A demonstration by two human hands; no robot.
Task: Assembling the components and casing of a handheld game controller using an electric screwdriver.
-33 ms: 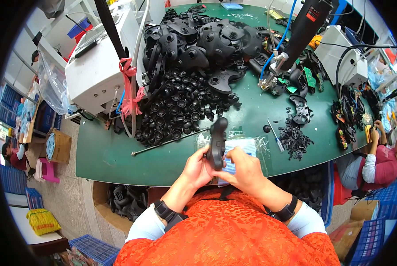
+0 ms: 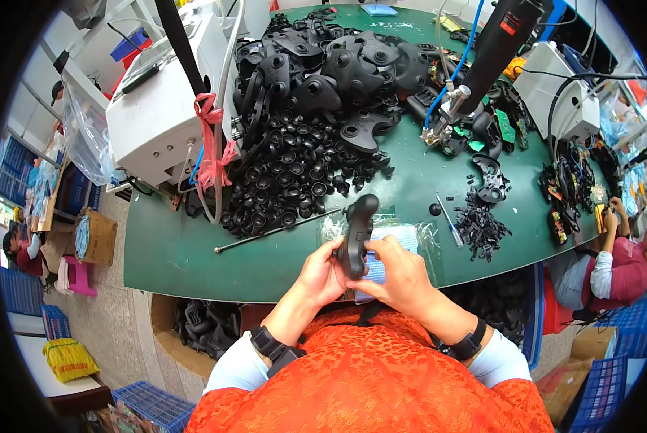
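Both my hands hold a black game controller shell (image 2: 357, 234) upright, just above the near edge of the green table (image 2: 186, 252). My left hand (image 2: 323, 274) grips its lower left side. Over on the lower right side, my right hand (image 2: 399, 270) wraps the shell with fingers against it. A clear plastic bag with a blue sheet (image 2: 408, 237) lies under and behind the shell.
A heap of small black round parts (image 2: 287, 180) and a pile of controller shells (image 2: 338, 65) fill the table's middle. A white machine (image 2: 161, 108) stands left, a hanging electric screwdriver (image 2: 496, 43) at right. A thin metal rod (image 2: 265, 234), small black pieces (image 2: 478, 224) and a seated person (image 2: 612, 267) are nearby.
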